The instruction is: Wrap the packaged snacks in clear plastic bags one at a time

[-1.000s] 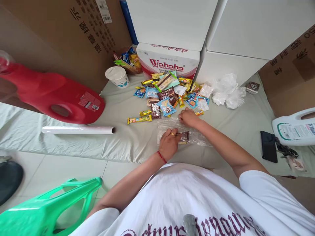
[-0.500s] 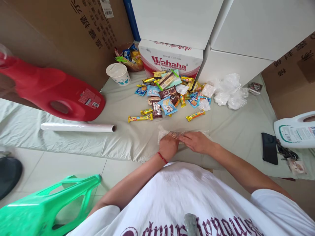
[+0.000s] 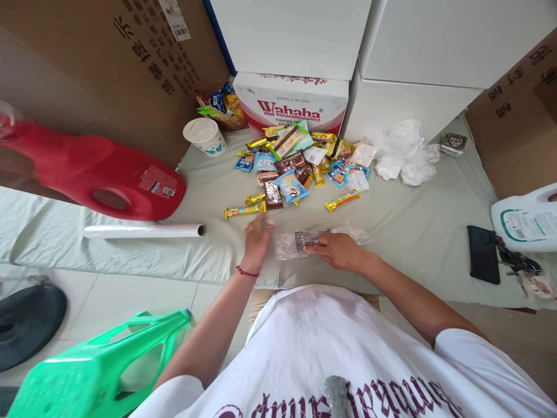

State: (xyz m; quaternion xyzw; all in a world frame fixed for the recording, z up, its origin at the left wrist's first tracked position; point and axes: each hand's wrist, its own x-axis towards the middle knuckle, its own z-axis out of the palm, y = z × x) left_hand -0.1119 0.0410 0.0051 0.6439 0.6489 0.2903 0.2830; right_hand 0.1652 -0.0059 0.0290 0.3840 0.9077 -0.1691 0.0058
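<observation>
The person wears a white T-shirt (image 3: 331, 348) with dark red letters on the front, and a thin red bracelet (image 3: 247, 271) on the left wrist.

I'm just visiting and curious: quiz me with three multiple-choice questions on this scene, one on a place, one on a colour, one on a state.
1. Where does the white plastic film roll lie?
A. in front of the red plastic jug
B. on the white Wahaha carton
C. beside the black phone

2. What colour is the plastic stool at lower left?
A. blue
B. green
C. orange

3. What is the right hand doing?
A. hanging free
B. pressing on the clear plastic bag
C. gripping the paper cup

Answers: 1 A, roll lies along the jug's near side; 2 B, plainly green; 3 B, fingers rest on the bag.
</observation>
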